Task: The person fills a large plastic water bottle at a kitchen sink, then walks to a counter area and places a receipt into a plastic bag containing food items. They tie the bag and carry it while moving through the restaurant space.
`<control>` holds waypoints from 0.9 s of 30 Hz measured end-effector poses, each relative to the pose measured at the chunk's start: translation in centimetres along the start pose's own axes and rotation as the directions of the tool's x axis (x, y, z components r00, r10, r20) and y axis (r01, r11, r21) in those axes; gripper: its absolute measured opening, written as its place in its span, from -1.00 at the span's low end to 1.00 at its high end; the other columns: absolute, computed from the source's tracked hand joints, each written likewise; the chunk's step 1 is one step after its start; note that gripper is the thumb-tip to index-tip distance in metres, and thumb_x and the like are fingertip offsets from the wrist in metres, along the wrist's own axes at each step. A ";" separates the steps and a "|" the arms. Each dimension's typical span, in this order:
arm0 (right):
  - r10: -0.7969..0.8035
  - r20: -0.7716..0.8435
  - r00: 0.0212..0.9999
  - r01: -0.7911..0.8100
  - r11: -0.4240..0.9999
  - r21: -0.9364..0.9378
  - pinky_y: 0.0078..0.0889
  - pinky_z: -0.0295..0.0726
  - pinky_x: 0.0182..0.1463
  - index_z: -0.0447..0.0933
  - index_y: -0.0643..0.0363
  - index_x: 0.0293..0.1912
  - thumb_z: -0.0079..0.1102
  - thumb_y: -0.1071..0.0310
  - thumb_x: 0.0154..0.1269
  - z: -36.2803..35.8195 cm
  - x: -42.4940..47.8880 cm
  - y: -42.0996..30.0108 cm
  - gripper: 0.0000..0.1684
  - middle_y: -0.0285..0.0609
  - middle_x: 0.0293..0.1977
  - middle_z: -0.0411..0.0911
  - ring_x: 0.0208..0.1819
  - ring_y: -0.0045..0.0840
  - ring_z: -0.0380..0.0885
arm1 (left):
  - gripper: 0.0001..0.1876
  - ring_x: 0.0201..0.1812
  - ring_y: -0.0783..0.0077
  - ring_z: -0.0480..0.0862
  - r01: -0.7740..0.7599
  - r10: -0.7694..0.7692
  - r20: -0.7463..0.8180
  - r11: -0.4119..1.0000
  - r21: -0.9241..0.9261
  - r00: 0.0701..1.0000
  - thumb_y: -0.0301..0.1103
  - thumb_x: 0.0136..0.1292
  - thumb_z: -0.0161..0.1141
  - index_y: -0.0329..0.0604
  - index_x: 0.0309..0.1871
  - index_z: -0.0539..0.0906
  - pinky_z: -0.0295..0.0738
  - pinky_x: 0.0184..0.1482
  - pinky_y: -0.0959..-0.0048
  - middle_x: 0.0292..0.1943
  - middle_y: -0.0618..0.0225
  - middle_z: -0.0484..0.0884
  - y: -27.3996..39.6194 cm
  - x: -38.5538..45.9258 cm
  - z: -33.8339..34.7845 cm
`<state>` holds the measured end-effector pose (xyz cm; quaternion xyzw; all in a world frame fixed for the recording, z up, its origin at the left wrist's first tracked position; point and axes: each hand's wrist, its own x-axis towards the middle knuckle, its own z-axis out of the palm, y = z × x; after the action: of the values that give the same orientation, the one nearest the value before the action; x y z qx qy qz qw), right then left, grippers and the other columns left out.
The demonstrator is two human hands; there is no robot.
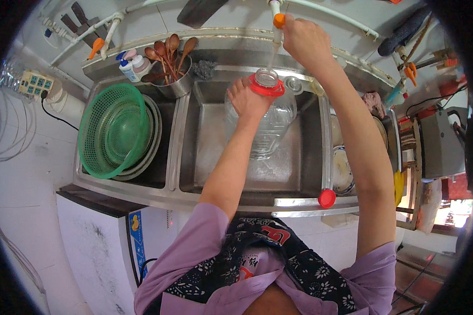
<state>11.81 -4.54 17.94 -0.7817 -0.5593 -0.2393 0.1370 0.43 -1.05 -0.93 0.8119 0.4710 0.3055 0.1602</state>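
Observation:
My left hand grips the red handle collar at the neck of a large clear plastic jug, which stands in the middle basin of a steel sink. My right hand is at the orange lever of a white faucet, its fingers closed on it. A thin stream of water falls from the spout towards the jug's open mouth. A clear round lid lies behind the jug, by the basin's back edge. On the front right of the sink rests a red cap.
Green plastic colander and nested bowls fill the left basin. A steel pot of wooden spoons, pump bottles and a steel wool scourer stand behind. Plates lie in the right basin, under my right arm. A power strip is on the left.

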 end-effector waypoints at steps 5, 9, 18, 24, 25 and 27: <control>0.014 -0.003 1.000 -0.014 1.000 -0.020 0.03 0.63 -0.23 0.52 0.27 -0.21 0.11 0.37 0.12 0.1 0.0 -0.1 -0.77 0.03 -0.35 0.65 -0.26 -0.07 0.66 | -0.13 0.22 0.12 0.47 0.012 -0.012 0.021 1.000 0.021 1.000 0.35 -0.20 0.42 -0.07 0.11 0.59 0.27 0.30 0.13 0.10 0.17 0.57 -0.2 0.2 0.3; 0.024 0.004 1.000 -0.024 1.000 -0.017 0.04 0.63 -0.21 0.52 0.27 -0.21 0.09 0.38 0.14 -0.2 0.0 -0.3 -0.78 0.03 -0.34 0.65 -0.25 -0.07 0.66 | -0.11 0.24 0.11 0.45 0.021 -0.022 0.040 1.000 0.017 0.999 0.37 -0.20 0.41 -0.05 0.15 0.58 0.24 0.32 0.11 0.12 0.16 0.56 -0.2 0.1 0.2; 0.042 0.028 0.999 -0.042 0.999 -0.013 0.05 0.63 -0.19 0.52 0.26 -0.17 0.09 0.38 0.13 -0.4 0.0 -0.3 -0.75 0.03 -0.31 0.66 -0.21 -0.07 0.66 | -0.11 0.24 0.07 0.46 0.024 -0.025 0.042 1.000 0.016 0.999 0.39 -0.21 0.40 -0.06 0.14 0.60 0.22 0.35 0.05 0.12 0.11 0.55 0.2 0.0 -0.4; 0.025 0.022 0.999 -0.024 1.000 -0.019 0.05 0.63 -0.20 0.52 0.26 -0.18 0.11 0.37 0.13 -0.4 0.0 -0.4 -0.75 0.03 -0.34 0.66 -0.24 -0.06 0.66 | -0.11 0.22 0.07 0.48 0.008 -0.009 0.071 1.000 0.026 0.997 0.39 -0.20 0.40 -0.10 0.11 0.60 0.26 0.32 0.06 0.07 0.12 0.58 0.0 0.3 -0.5; 0.025 0.019 1.000 -0.024 0.999 -0.025 0.04 0.63 -0.20 0.52 0.26 -0.18 0.11 0.38 0.13 -0.3 0.0 -0.3 -0.76 0.03 -0.34 0.66 -0.24 -0.06 0.66 | -0.10 0.24 0.09 0.45 0.011 -0.011 0.067 1.000 0.003 0.998 0.37 -0.22 0.41 -0.15 0.10 0.57 0.21 0.35 0.03 0.08 0.13 0.56 0.0 0.3 -0.3; 0.024 0.011 1.000 -0.024 0.999 -0.037 0.02 0.63 -0.20 0.52 0.26 -0.18 0.12 0.38 0.13 0.1 0.1 -0.1 -0.76 0.03 -0.35 0.66 -0.25 -0.06 0.66 | -0.07 0.27 0.14 0.40 0.018 -0.015 0.057 0.999 -0.044 0.998 0.34 -0.24 0.42 -0.25 0.09 0.53 0.12 0.39 -0.02 0.08 0.15 0.52 0.0 0.2 -0.3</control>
<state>11.75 -4.37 17.93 -0.7923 -0.5461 -0.2432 0.1221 0.33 -0.86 -0.65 0.8126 0.4659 0.2913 0.1941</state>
